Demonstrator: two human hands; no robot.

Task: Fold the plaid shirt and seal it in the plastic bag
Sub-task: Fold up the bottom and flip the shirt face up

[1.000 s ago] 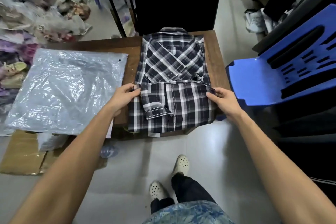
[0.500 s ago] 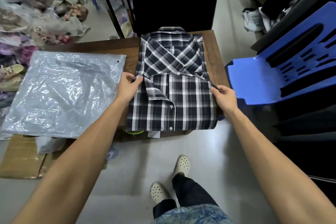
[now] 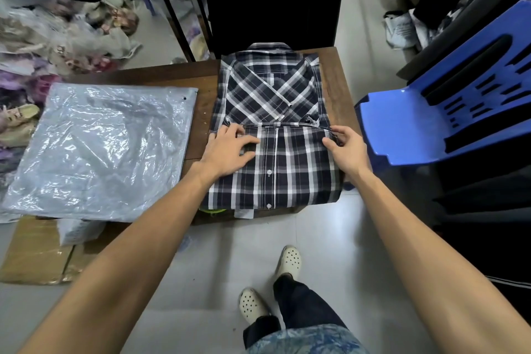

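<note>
The navy-and-white plaid shirt (image 3: pixel 275 100) lies folded on the right half of the brown wooden table (image 3: pixel 201 100), collar at the far edge and its bottom half folded up over the front. My left hand (image 3: pixel 230 149) lies flat on the left side of the folded-up panel, fingers spread and pressing the cloth. My right hand (image 3: pixel 344 146) pinches the right end of the fold's top edge between thumb and fingers. The clear plastic bag (image 3: pixel 100 149) lies flat on the table's left half, apart from the shirt.
A blue plastic chair (image 3: pixel 442 118) stands close to the table's right side. Cardboard (image 3: pixel 34 256) and a white packet lie on the floor under the bag. Piled clothes and bags fill the far left. Dark garments hang behind the table. My feet stand on the grey floor.
The bottom half has been folded up higher and laid flat over the shirt's front. My left hand moved from gripping the fold's left edge onto the panel, pressing it down.
</note>
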